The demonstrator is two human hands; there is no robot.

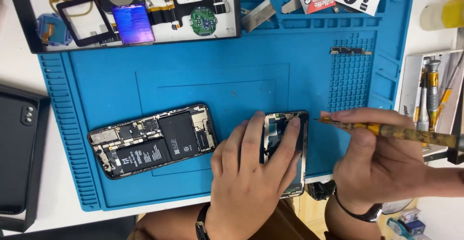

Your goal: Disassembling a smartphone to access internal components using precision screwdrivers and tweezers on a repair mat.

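Left hand: The left hand (251, 172) lies flat, fingers spread, on top of a phone frame (290, 148). It grips nothing. It presses down, most likely so the frame does not slide.
Phone frame: It lies at the near edge of the blue mat (193, 80), partly under the left hand. One end pokes out past the mat edge toward the person. Small parts show inside it.
Right hand: The right hand (377, 158) is closed around a yellow screwdriver (386, 130). It holds it like a pencil, thumb and first finger near the tip. That way the tip can be moved in tiny steps.
Screwdriver tip: The tip points left and sits just beside the right edge of the frame. I cannot tell if it touches.
Open phone: A second, open phone (152, 141) lies to the left on the mat, apart from both hands. Its dark battery and boards face up.
Tool box: A white box with more tools (427, 95) sits at the right, near the right hand, easy to reach.
Parts tray: A white tray (232, 8) at the far side holds loose parts, so they stay together.
Dark case: A dark case (19, 148) lies far left, off the mat.
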